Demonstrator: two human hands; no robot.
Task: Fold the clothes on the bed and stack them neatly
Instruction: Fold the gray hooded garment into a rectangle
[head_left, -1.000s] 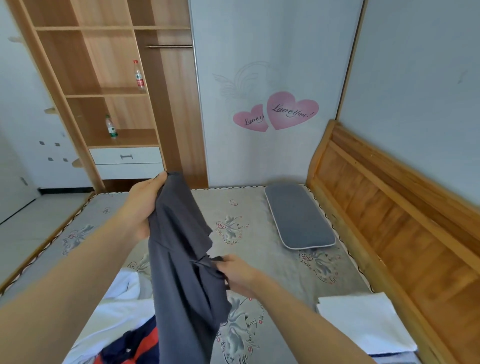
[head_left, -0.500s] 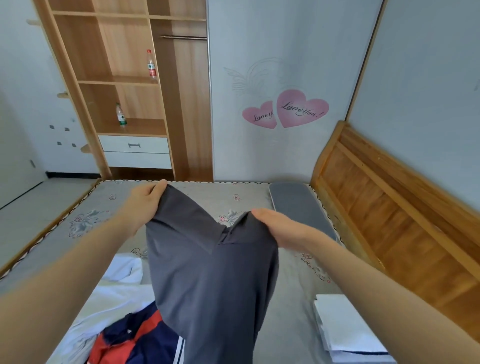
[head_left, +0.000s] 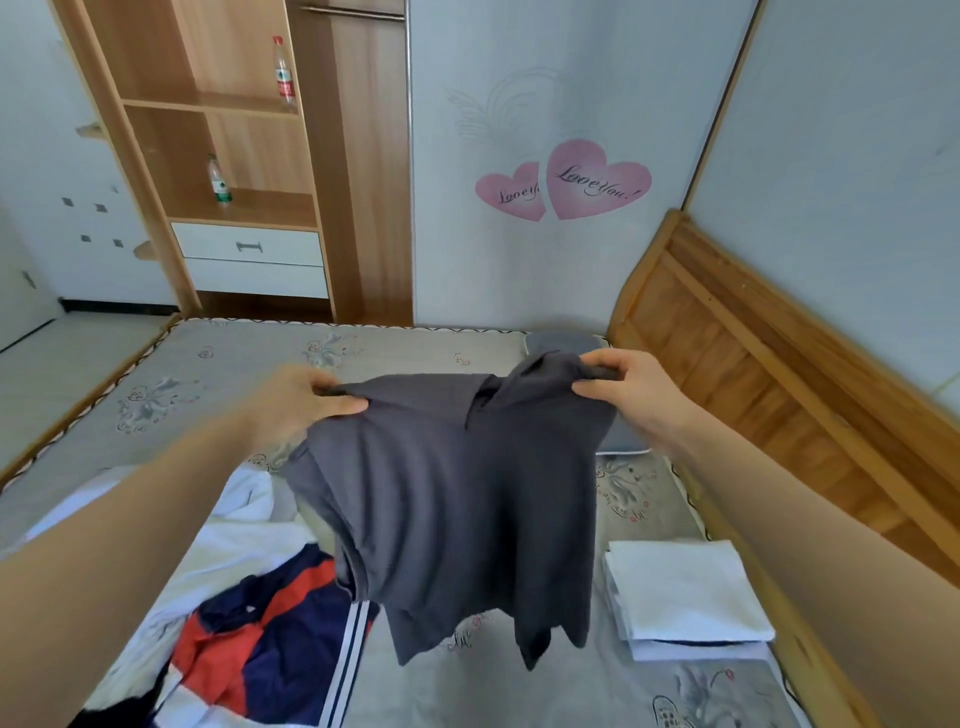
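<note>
A dark grey collared shirt (head_left: 457, 509) hangs spread out in the air above the bed (head_left: 218, 364). My left hand (head_left: 296, 402) pinches its left shoulder and my right hand (head_left: 631, 392) pinches its right shoulder, near the collar. Under it at the lower left lies a pile of unfolded clothes: a white garment (head_left: 228, 545) and a navy, red and white striped one (head_left: 270, 644). At the lower right sits a stack of folded white clothes (head_left: 685, 597).
A grey pillow (head_left: 550, 340) lies at the head of the bed, mostly hidden behind the shirt. The wooden headboard (head_left: 769, 374) runs along the right. A wooden wardrobe (head_left: 244, 156) with two bottles stands beyond the bed.
My hands have moved apart and lowered a little, spreading the grey shirt out by its shoulders. A second ago it hung bunched from my left hand alone.
</note>
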